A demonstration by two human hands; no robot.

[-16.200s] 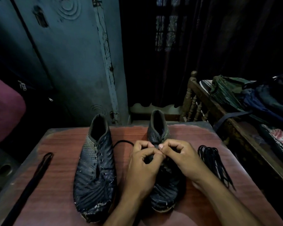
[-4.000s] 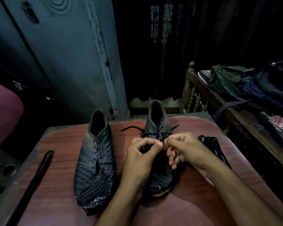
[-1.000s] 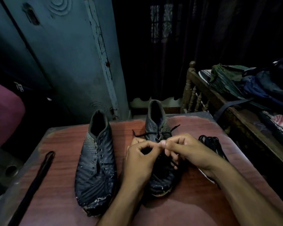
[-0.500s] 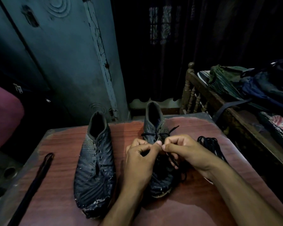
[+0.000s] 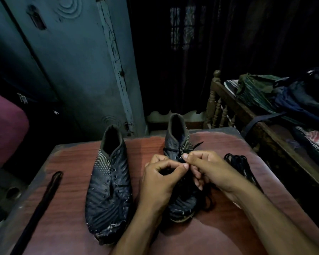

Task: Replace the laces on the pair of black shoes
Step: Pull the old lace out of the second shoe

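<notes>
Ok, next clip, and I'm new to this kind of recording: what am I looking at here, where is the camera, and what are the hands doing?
There is no robot here. A person wears one wide-angle camera on the head, so you look forward and down at their own bare arms. On the reddish table stand two worn black shoes, toes toward the wearer. The left shoe has no lace in it. Both hands work over the right shoe: the left hand and the right hand meet fingertip to fingertip, each with a pinching grip on a thin black lace at the shoe's eyelets. A bundle of black laces lies to the right, and a long dark strip, probably another lace, lies at the left edge.
</notes>
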